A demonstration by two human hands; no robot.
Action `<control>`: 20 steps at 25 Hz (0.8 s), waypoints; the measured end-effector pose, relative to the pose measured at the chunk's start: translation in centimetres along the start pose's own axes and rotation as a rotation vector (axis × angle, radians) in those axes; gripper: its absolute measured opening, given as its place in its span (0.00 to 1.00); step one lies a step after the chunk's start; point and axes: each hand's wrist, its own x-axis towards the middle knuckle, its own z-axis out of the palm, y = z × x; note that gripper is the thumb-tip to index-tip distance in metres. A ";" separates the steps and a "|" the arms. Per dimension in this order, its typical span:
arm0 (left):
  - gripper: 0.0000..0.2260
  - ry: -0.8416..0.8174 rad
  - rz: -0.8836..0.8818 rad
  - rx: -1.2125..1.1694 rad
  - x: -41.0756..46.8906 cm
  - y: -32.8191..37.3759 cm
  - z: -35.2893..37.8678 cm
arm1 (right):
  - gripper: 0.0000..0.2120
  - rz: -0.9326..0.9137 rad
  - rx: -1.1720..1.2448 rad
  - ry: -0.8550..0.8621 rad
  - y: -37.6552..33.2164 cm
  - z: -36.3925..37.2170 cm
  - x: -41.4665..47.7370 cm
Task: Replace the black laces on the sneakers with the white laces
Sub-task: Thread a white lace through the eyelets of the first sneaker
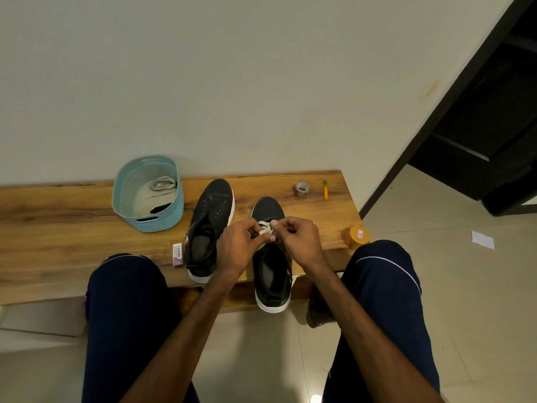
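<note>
1. Both hands are up over the right sneaker (pixel 270 257), which sits on the wooden desk (pixel 72 228) with its heel hanging past the near edge.
2. The left hand (pixel 241 245) has its fingers curled in, pinching the white lace (pixel 265 228) near the front eyelets.
3. The right hand (pixel 296 239) is closed too, thumb and forefinger nipping the same lace from the other side, the two hands almost touching.
4. The lace runs across the front of the shoe's tongue area; how many eyelets it passes through is hidden by the fingers.
5. Just to the left stands the other sneaker (pixel 210 225), black with a white sole, its eyelets bare and no lace in it.
6. Further left, a light blue basket (pixel 174 210) rests on the desk against the wall, holding a bundled pale lace (pixel 162 182) and something dark, likely a black lace (pixel 160 208).
7. A small eraser box (pixel 177 254) lies beside the left sneaker's heel.
8. Far side of the desk: a roll of tape (pixel 302 189) and a slim orange tube (pixel 325 189), well apart from the shoes.
9. An orange-lidded jar (pixel 356 236) sits at the desk's right corner, next to a knee in dark trousers.
</note>
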 end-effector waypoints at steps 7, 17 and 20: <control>0.06 0.055 0.076 0.064 -0.5 0.3 0.1 | 0.07 0.055 -0.115 -0.003 0.1 0.2 0.3; 0.04 -0.105 -0.138 -0.457 0.8 -1.5 1.1 | 0.05 -0.244 -0.468 -0.221 0.2 -0.6 0.9; 0.03 -0.130 -0.186 -0.515 0.7 -0.8 1.0 | 0.07 -0.268 -0.515 -0.193 0.2 -0.5 0.5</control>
